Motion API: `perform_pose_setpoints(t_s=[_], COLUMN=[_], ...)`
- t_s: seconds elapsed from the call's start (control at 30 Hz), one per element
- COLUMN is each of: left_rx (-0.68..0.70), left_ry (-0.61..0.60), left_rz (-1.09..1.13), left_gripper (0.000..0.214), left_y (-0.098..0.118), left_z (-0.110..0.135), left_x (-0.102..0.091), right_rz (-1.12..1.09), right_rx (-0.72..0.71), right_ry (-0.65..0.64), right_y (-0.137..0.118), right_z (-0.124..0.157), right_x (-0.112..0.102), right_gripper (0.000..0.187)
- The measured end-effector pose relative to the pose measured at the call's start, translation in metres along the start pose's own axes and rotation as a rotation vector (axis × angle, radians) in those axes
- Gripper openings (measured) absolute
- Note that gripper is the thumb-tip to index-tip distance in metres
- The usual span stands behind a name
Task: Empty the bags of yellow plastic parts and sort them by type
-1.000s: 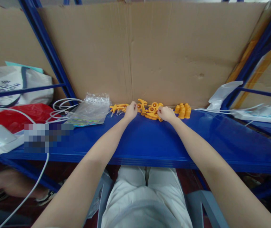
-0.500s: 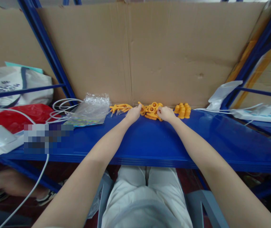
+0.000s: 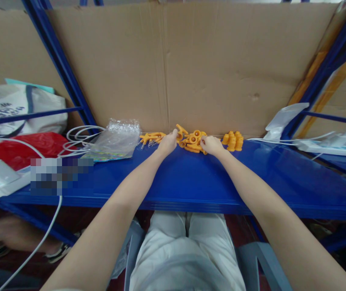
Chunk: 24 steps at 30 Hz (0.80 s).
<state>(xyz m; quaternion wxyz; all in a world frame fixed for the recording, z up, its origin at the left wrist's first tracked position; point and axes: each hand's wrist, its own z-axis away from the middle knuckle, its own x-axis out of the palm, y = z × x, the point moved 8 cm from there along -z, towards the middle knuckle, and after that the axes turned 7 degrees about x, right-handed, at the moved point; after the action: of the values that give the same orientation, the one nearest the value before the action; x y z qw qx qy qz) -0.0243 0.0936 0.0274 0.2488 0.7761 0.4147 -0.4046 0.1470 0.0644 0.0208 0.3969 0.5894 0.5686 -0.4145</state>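
Observation:
My left hand (image 3: 168, 144) is closed at the left side of a pile of orange plastic parts (image 3: 193, 139), its thumb pointing up. An elongated orange part (image 3: 182, 129) slants right beside the thumb; whether the fingers grip it is unclear. At the pile's right side my right hand (image 3: 211, 144) is closed, its fingertips among the parts and what they pinch hidden. Round, cup-like ends show in the pile. Left of my left hand lie more orange parts (image 3: 152, 137) with small metal springs (image 3: 151, 143). Several orange pieces (image 3: 233, 141) stand upright to the right.
A clear plastic bag (image 3: 115, 139) and coiled white cables (image 3: 80, 139) lie left on the blue shelf (image 3: 188, 178). Cardboard (image 3: 215, 68) backs it. Power strips (image 3: 333, 147) sit at right and far left, with a red bag (image 3: 39, 147). Another person's leg (image 3: 15, 234) shows below.
My left hand has shifted slightly left, and more of the slanted orange part shows beside its thumb. My right hand has stayed nearly in place.

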Motion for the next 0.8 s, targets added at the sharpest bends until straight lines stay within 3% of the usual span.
perform_pose_setpoints(t_s=[0.17, 0.33, 0.43, 0.53, 0.6, 0.8], left_rx=[0.033, 0.088, 0.173, 0.302, 0.394, 0.616], left_ry=[0.200, 0.281, 0.286, 0.302, 0.332, 0.297], left_rz=[0.107, 0.100, 0.089, 0.130, 0.184, 0.217], left_gripper=[0.032, 0.035, 0.041, 0.048, 0.051, 0.055], left_y=[-0.005, 0.002, 0.013, 0.026, 0.033, 0.054], left_z=[-0.003, -0.007, -0.008, -0.007, -0.005, 0.005], left_x=[-0.010, -0.012, -0.009, -0.007, -0.010, -0.014], right_rz=[-0.123, -0.416, -0.719, -1.054, -1.211, -1.391], right_rx=[-0.057, -0.231, -0.280, -0.219, -0.183, -0.066], right_ry=[0.143, 0.264, 0.221, 0.077, 0.048, 0.085], right_y=[-0.006, -0.023, -0.035, -0.044, -0.048, -0.032], right_z=[0.002, 0.006, 0.001, -0.010, -0.016, -0.028], right_x=[-0.013, -0.023, -0.018, -0.005, -0.001, 0.001], right_gripper=[0.040, 0.048, 0.048, 0.053, 0.053, 0.044])
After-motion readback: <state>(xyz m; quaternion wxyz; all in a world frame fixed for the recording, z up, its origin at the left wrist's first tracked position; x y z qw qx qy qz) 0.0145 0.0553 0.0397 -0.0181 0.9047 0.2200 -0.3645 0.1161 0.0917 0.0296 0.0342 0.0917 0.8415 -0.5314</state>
